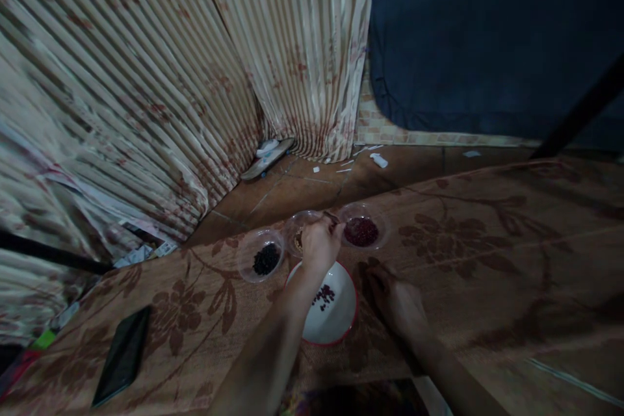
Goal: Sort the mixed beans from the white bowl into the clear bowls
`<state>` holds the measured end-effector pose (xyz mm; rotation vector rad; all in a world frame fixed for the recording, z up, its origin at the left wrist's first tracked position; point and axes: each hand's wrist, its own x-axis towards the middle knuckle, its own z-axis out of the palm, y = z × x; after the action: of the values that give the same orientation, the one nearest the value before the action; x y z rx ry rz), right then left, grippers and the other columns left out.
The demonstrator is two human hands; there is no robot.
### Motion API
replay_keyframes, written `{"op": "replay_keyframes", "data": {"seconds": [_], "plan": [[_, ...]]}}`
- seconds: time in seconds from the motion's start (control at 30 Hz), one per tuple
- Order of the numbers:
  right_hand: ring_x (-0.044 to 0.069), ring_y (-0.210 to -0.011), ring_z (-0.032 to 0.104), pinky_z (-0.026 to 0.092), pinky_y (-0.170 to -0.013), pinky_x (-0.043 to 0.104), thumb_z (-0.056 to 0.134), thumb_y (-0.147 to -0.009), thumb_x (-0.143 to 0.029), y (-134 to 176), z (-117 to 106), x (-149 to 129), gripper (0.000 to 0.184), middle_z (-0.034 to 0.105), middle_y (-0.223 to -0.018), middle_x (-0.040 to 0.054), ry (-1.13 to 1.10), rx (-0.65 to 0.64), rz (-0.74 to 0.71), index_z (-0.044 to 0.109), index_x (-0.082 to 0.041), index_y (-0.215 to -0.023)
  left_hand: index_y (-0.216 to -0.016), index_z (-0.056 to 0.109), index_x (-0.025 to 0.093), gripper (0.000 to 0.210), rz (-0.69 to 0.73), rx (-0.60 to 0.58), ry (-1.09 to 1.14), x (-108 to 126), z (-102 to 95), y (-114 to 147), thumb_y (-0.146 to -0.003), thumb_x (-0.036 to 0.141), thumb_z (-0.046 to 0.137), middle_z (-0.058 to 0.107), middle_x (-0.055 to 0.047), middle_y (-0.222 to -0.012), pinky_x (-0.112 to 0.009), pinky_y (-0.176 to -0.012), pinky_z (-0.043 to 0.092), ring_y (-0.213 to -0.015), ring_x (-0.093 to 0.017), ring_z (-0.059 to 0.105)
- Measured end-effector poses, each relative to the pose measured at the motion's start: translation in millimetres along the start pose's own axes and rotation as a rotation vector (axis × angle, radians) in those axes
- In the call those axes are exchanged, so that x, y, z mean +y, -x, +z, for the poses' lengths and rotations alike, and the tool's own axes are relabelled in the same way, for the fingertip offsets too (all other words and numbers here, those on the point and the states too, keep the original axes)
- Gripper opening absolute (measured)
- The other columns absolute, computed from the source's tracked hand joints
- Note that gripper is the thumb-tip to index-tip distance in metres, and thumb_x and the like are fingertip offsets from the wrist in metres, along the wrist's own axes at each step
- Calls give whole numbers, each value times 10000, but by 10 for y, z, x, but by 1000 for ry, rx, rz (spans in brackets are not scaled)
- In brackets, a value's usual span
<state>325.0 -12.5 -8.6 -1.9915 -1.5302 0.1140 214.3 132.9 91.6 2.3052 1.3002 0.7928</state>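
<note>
My left hand [322, 244] is over the middle clear plastic bowl [292, 224], hiding most of it and its pale grains. Its fingertips are pinched together beside the right clear bowl of dark red beans [361, 232]; what they hold is too small to make out. Black beans [266, 259] lie in the left clear bowl [246, 263]. Below my left wrist stands a white bowl with a red rim [329, 328], holding several dark red beans [324, 297]. My right hand [400, 305] rests on the cloth right of the white bowl, loosely bent and seemingly holding nothing.
A brown flowered cloth [453, 240] covers the table. A dark phone [123, 354] lies at the left. Past the far edge, a slipper [268, 159] and paper scraps [379, 160] are on the tiled floor, near striped curtains [302, 45].
</note>
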Motion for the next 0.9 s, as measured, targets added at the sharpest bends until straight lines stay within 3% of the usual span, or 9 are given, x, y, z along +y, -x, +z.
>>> {"op": "replay_keyframes", "data": {"seconds": [0.17, 0.37, 0.53, 0.9], "plan": [[137, -772, 689, 481, -672, 227, 448, -943, -252, 0, -11, -4, 235, 702, -1029, 26, -4, -26, 16, 682, -246, -964, -851, 714, 193, 82, -40, 28, 100, -129, -164, 228, -855, 241, 648, 758, -44, -888, -265, -766, 510, -828, -171, 700], [147, -776, 682, 472, -650, 242, 458, -939, -264, 10, 18, 29, 229, 693, -1065, 29, 6, -40, 27, 686, -259, -965, -817, 713, 195, 121, -123, 24, 199, -385, -479, 740, -854, 282, 637, 748, -31, -859, -261, -756, 527, -817, -165, 695], [146, -755, 684, 468, -632, 245, 478, -928, -276, 15, 31, 40, 217, 695, -1077, 29, 38, -18, 27, 689, -261, -976, -817, 694, 197, 92, -216, 12, 232, -531, -449, 1071, -835, 272, 644, 745, -23, -837, -254, -740, 537, -790, -161, 698], [142, -733, 675, 456, -618, 247, 473, -941, -287, 19, 30, 36, 218, 693, -1040, 22, 61, -20, 30, 686, -254, -972, -854, 727, 220, 109, -127, -109, 47, -467, -407, 1091, -869, 194, 623, 750, -26, -900, -269, -762, 516, -827, -168, 687]]}}
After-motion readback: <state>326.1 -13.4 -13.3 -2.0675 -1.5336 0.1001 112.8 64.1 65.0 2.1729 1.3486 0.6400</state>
